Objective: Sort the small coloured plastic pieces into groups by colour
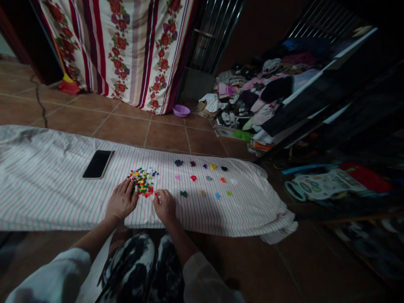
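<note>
A pile of small multicoloured pieces point(143, 183) lies on the striped cloth point(142, 214). My left hand point(122, 198) rests flat at the pile's left edge, its fingertips touching the pieces. At the pile's lower right, my right hand point(164, 205) is closed in a pinch, with a tiny red piece at its fingertips. To the right, small single-colour clusters stand in rows, among them a dark blue one point(178, 163), a red one point(193, 178), an orange one point(223, 180), a yellow one point(213, 166) and a dark green one point(183, 194).
A phone point(98, 164) lies on the cloth left of the pile. Beyond are a tiled floor point(123, 126), a floral curtain point(126, 50), a purple basin point(181, 111) and heaped clothes point(249, 92). A dark slanted frame and a shelf stand at the right.
</note>
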{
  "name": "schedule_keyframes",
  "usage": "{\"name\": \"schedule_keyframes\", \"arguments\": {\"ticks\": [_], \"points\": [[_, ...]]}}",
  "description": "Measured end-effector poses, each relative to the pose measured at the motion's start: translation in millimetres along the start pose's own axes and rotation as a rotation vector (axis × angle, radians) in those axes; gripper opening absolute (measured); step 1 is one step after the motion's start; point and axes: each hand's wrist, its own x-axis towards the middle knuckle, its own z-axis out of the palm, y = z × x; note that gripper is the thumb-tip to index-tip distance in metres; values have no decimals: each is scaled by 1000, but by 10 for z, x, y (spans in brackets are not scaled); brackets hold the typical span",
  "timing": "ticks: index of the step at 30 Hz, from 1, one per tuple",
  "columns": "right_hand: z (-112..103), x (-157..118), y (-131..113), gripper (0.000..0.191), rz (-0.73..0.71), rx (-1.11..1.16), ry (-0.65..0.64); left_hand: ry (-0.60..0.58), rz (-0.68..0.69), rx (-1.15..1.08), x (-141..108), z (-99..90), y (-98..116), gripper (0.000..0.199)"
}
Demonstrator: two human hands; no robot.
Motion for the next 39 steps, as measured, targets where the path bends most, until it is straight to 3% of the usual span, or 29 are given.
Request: {"name": "schedule_keyframes", "arguments": {"ticks": [11, 18, 25, 29, 39], "points": [[-44, 125, 136, 15, 40, 69, -13, 27, 16, -7, -28, 68, -37, 55], [-188, 283, 290, 15, 77, 47, 45, 19, 72, 30, -36, 72, -47, 52], [-456, 479, 694, 23, -11, -47, 245, 52, 77, 18, -25, 57, -36, 55], [-630, 553, 997, 24, 40, -111, 330, 73, 87, 48, -22, 55, -33, 54], [-784, 624, 1371, 22, 122, -215, 210, 31, 95, 30, -29, 59, -42, 50]]}}
